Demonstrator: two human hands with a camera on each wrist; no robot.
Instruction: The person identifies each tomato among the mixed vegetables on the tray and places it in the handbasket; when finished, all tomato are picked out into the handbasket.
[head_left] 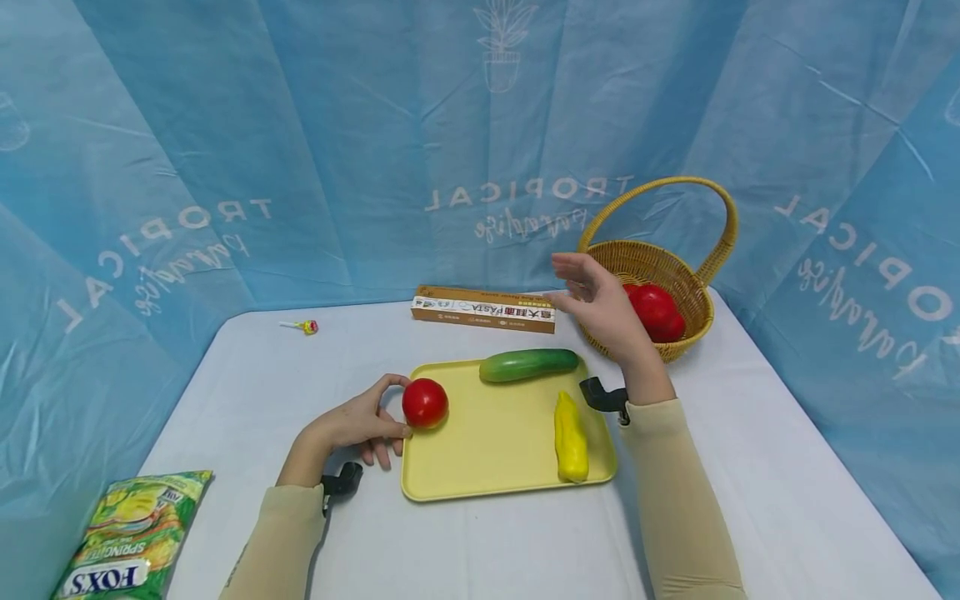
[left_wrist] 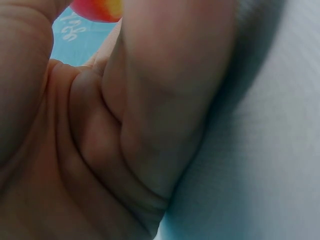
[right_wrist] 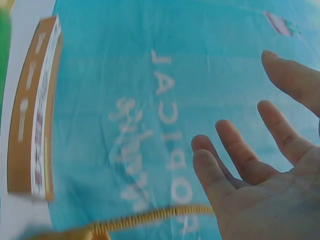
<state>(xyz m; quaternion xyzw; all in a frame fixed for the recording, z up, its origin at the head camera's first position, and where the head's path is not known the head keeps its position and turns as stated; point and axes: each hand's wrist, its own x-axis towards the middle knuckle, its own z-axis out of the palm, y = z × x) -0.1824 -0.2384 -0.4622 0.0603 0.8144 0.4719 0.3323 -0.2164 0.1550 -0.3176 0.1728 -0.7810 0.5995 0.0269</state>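
At the left edge of the yellow tray [head_left: 487,450], my left hand [head_left: 360,421] pinches a round red tomato [head_left: 425,404] between thumb and forefinger. Its other fingers hang loosely below, beside the tray. Only part of the tomato [left_wrist: 97,7] shows in the left wrist view, beyond the large near fingers. My right hand [head_left: 600,304] holds nothing, fingers spread and relaxed in the right wrist view. It hovers just left of the wicker basket [head_left: 697,321], overlapping its rim in the head view. Several red fruits [head_left: 655,312] lie in the basket.
A green cucumber [head_left: 528,365] lies along the tray's far edge, and a long yellow pepper-like vegetable [head_left: 571,437] at its right side. Behind the tray is a pasta box [head_left: 483,309]. A lollipop [head_left: 307,327] and a Fox's bag [head_left: 135,533] lie left. Blue curtains [head_left: 337,167] enclose the table.
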